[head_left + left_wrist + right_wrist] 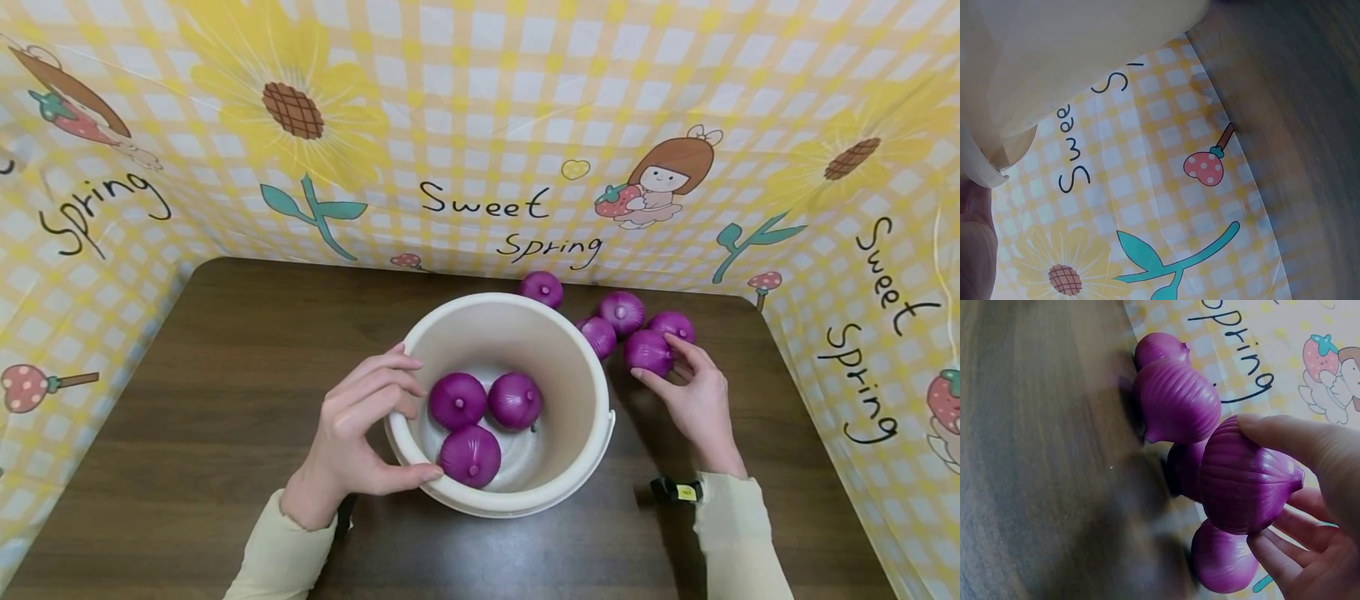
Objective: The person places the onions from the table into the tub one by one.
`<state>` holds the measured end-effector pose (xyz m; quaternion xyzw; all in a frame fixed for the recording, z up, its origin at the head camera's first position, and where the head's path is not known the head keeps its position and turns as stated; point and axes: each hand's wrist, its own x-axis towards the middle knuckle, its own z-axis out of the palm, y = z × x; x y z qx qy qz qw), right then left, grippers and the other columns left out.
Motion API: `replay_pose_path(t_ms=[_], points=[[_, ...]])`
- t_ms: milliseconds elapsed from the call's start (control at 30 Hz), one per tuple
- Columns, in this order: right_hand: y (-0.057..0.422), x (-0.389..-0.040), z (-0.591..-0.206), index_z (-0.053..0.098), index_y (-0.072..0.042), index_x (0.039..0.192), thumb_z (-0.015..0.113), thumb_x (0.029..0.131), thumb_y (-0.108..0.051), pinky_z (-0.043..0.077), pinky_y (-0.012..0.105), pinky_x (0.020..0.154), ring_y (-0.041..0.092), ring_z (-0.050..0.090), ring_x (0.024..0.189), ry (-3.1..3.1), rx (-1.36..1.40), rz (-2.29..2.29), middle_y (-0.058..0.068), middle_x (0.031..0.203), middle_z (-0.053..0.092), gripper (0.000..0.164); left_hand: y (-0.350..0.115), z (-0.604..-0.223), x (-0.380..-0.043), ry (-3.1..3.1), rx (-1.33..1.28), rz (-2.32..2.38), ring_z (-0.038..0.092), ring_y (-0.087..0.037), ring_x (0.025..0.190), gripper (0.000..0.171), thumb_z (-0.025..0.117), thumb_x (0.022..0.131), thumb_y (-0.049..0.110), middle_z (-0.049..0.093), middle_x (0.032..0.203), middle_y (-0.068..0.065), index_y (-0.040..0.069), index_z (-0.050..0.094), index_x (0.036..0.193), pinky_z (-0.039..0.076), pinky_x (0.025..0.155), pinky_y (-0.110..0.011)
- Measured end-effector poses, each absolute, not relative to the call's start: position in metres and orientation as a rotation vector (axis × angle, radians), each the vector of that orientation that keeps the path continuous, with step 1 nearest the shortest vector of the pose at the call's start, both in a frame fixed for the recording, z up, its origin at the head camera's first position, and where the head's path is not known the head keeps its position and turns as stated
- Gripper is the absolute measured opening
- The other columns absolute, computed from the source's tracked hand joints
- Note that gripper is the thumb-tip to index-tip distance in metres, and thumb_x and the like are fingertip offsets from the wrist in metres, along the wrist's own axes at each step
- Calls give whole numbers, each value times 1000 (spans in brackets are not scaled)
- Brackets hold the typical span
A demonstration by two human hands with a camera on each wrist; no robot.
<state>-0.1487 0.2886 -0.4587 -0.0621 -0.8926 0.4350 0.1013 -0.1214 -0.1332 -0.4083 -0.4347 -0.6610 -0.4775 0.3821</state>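
My left hand point(358, 433) grips the rim of a cream-coloured bucket point(487, 329), fingers over the edge and thumb on the near side. Inside, three purple onions point(459, 402) lie on the bottom. To the bucket's right, my right hand point(701, 400) holds another purple onion point(649, 353) between thumb and fingertips; the right wrist view shows this onion point(1244, 478) up close, its stem end toward the palm. The bucket wall point(1066, 56) fills the upper left of the left wrist view, where only part of the left hand point(975, 244) shows.
Several loose onions point(621, 312) lie behind and right of the bucket, one onion point(542, 289) near the table's back edge. The bucket's handle point(611, 433) hangs at its right side. A patterned yellow-check cloth point(480, 125) walls in the dark wooden table point(225, 400).
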Motion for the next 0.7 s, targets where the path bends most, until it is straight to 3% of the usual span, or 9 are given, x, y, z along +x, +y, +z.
replay_pose_path(t_ms=[167,333,533,700], points=[[286,-147,-453,53,-6,147,86,85,-26,52,46,100,34,60,123,-2624,-184,1282,17,140,53,74,-133,-408,-121,-1687,-1110,-1217,63,-40,90,51,82,79,49,66,82,-14,4,58,72,49,102,-57],[285,-146,-448,53,-7,147,87,84,-21,54,30,98,37,61,121,-2595,-185,1304,18,141,53,73,-133,-407,-121,-1686,-1109,-1216,63,-40,89,51,81,80,49,65,82,-14,4,58,72,49,102,-57],[282,-145,-442,54,-7,146,87,83,-17,53,24,96,34,63,120,-2553,-180,1339,15,139,55,72,-133,-407,-120,-1683,-1109,-1213,63,-40,89,51,81,80,49,65,82,-14,4,58,72,50,102,-57],[281,-145,-438,53,-7,147,86,84,-15,48,9,89,34,62,120,-2547,-189,1353,14,140,53,72,-133,-408,-121,-1688,-1110,-1217,63,-40,90,51,81,80,49,66,82,-14,4,58,72,49,103,-56]])
